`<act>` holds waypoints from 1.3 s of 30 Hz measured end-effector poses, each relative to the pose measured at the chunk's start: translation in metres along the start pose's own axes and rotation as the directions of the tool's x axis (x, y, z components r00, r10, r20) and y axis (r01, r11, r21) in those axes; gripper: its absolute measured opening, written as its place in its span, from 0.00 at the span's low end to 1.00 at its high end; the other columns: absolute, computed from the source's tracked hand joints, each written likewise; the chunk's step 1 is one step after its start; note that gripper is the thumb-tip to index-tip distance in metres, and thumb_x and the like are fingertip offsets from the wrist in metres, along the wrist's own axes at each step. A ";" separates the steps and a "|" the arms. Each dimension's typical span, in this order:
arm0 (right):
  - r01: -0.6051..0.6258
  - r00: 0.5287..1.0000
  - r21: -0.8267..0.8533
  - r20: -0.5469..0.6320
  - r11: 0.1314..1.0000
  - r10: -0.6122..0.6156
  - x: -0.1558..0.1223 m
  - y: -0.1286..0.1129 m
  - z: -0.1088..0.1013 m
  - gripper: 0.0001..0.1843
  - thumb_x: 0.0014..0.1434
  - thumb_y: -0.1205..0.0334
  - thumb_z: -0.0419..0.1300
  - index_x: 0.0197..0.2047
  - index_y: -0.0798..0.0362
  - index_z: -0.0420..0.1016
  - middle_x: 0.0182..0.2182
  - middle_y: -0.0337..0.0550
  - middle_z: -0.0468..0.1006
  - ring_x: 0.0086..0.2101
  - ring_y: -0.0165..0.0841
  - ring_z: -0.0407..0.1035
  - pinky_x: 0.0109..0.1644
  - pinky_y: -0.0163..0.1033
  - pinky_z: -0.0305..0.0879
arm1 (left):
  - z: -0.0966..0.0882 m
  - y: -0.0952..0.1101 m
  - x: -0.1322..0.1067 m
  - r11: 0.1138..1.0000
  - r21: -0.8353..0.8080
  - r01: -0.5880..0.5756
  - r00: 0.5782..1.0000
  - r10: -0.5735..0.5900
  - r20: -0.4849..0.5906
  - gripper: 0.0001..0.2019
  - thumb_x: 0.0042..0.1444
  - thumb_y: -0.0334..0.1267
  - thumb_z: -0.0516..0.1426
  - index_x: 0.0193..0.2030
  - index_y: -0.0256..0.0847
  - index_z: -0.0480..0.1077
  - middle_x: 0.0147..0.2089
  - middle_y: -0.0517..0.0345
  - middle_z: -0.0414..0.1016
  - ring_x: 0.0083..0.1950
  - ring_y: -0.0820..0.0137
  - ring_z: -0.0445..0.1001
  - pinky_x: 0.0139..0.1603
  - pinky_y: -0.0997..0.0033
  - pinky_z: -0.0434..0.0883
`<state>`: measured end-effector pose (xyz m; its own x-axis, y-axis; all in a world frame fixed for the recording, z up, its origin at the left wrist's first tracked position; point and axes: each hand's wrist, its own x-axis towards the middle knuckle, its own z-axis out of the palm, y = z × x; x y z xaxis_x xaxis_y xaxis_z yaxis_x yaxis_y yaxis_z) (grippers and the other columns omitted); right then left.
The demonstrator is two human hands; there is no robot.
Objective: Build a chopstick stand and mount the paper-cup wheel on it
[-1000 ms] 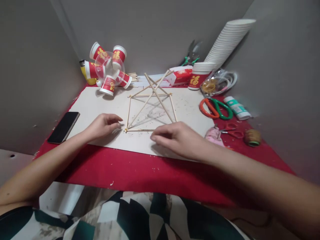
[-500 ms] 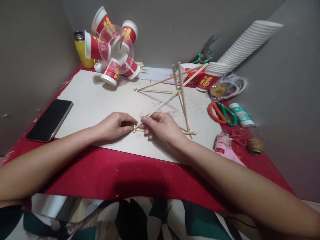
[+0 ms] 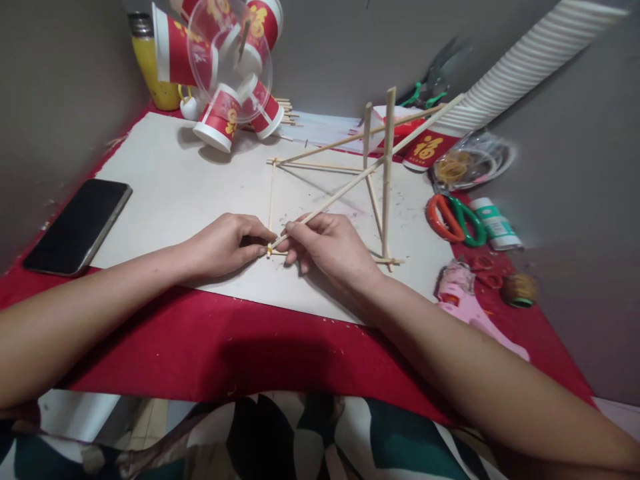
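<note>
A frame of thin wooden sticks (image 3: 345, 190) stands on a white board (image 3: 165, 187): a flat square base with slanting sticks rising and crossing above it. My left hand (image 3: 225, 241) and my right hand (image 3: 325, 245) meet at the base's near left corner. Both pinch there with closed fingers. The right hand's thumb and forefinger hold the low end of a slanting stick. The left hand's fingertips press the corner joint.
A black phone (image 3: 77, 225) lies at the left. Behind are a cluster of red paper cups (image 3: 220, 73), a yellow bottle (image 3: 150, 63), a cup stack (image 3: 520, 63), rubber bands (image 3: 453, 170). At the right: orange-green scissors (image 3: 455, 220), a glue bottle (image 3: 495, 223), pink glue gun (image 3: 463, 300), twine spool (image 3: 520, 290).
One second ago both hands lay apart beside the frame; they came together at its near left corner and pinched it. The camera has moved closer and lower.
</note>
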<state>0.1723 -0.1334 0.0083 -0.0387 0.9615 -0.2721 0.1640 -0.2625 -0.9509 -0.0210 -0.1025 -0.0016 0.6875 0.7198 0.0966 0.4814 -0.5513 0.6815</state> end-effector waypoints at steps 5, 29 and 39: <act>0.046 0.999 0.006 0.006 0.999 -0.046 0.001 0.004 -0.002 0.15 0.63 0.64 0.59 0.25 0.60 0.77 0.20 0.45 0.80 0.13 0.23 0.64 0.15 0.28 0.60 | 0.000 0.000 0.000 1.000 -0.011 -0.003 1.000 0.003 0.000 0.12 0.61 0.33 0.59 0.49 0.40 0.81 0.42 0.54 0.82 0.43 0.68 0.79 0.50 0.68 0.73; 0.132 0.990 0.033 0.037 0.991 -0.133 -0.004 0.009 -0.004 0.16 0.64 0.63 0.63 0.25 0.58 0.74 0.24 0.45 0.81 0.19 0.25 0.72 0.17 0.27 0.64 | 0.000 0.004 0.003 1.000 0.004 -0.008 1.000 0.008 0.007 0.12 0.58 0.34 0.60 0.47 0.40 0.83 0.39 0.56 0.82 0.42 0.68 0.79 0.49 0.67 0.73; 0.099 0.993 0.054 0.058 0.994 -0.102 -0.004 0.009 -0.003 0.12 0.62 0.65 0.65 0.28 0.58 0.74 0.26 0.43 0.81 0.18 0.22 0.69 0.17 0.26 0.63 | 0.001 0.005 -0.002 0.999 0.040 -0.006 1.000 0.007 -0.005 0.14 0.59 0.34 0.58 0.50 0.40 0.81 0.42 0.53 0.81 0.43 0.67 0.78 0.50 0.66 0.73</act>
<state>0.1773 -0.1389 0.0009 -0.1122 0.9769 -0.1817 0.1056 -0.1701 -0.9797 -0.0188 -0.1072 0.0009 0.6881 0.7181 0.1045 0.4985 -0.5724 0.6511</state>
